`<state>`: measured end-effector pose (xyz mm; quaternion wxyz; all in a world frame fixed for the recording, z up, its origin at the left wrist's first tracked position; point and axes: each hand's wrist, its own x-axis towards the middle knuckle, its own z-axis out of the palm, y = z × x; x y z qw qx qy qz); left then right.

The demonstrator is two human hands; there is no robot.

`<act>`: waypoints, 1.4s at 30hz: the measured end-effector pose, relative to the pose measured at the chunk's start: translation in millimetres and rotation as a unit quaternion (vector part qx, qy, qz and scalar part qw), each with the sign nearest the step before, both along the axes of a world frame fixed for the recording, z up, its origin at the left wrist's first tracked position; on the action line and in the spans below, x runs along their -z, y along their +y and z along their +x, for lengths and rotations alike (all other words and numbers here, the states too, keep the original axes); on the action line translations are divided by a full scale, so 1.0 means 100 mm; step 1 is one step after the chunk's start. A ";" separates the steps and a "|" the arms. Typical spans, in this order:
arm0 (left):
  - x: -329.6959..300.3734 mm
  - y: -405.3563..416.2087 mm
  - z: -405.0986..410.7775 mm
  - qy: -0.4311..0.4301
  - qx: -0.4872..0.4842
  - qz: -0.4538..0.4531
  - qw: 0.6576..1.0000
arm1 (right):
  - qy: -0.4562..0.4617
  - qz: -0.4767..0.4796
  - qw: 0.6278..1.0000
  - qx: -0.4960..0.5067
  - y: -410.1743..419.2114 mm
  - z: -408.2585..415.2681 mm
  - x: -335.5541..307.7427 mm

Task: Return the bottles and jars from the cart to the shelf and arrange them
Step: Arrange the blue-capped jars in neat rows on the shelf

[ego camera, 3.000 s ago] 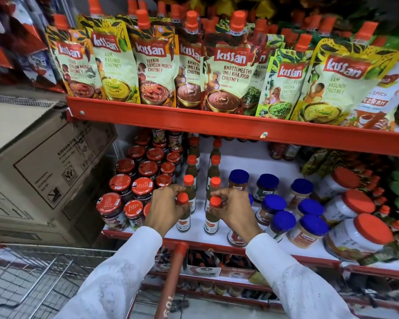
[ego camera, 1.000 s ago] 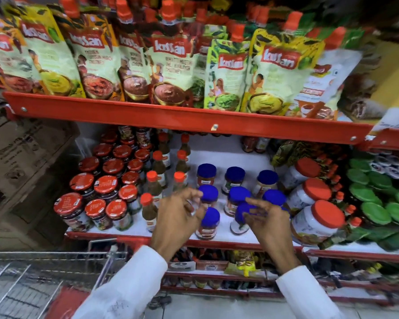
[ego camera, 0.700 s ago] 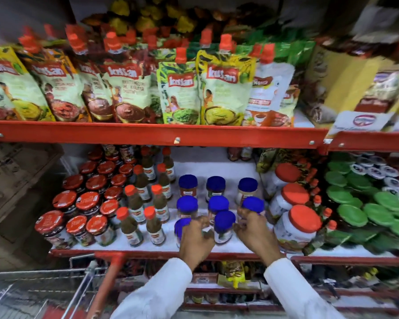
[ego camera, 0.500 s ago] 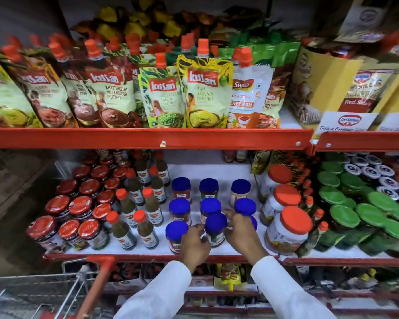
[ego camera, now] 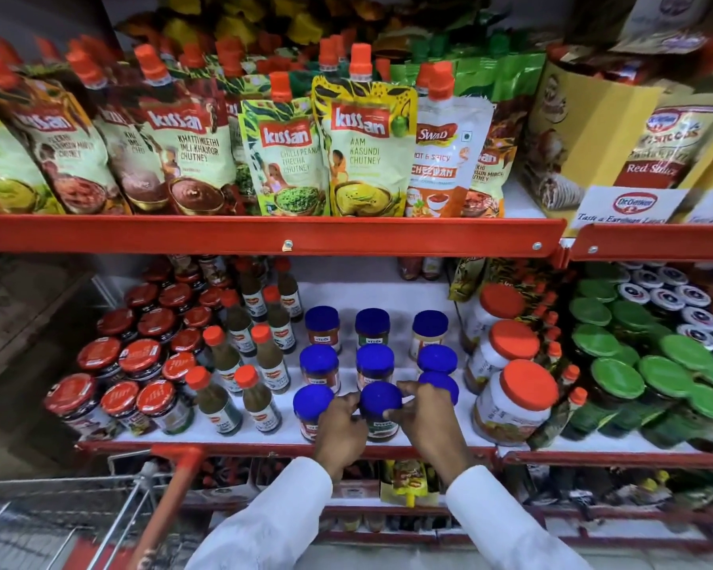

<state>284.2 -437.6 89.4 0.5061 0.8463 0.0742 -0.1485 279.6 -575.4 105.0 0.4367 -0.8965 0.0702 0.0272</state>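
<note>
The arranging step is judged to be in hand. A blue-lidded jar is gripped from both sides at the front of the middle shelf: the left hand is curled against its left flank, the right hand closed over its lid and right flank. It stands in the front row between two like jars. Next, squaring with the columns behind is called for, then release. The cart is seen below.

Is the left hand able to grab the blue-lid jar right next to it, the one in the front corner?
Probably yes. The left hand sits right beside that front-left blue-lid jar, at the shelf's open front edge, and nothing stands between them. It would first have to let go of the middle jar.
</note>
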 end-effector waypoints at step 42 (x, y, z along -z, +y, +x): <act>-0.47 -0.95 0.15 -0.066 0.111 0.118 0.984 | -0.006 0.055 0.993 0.100 -0.77 -0.24 0.22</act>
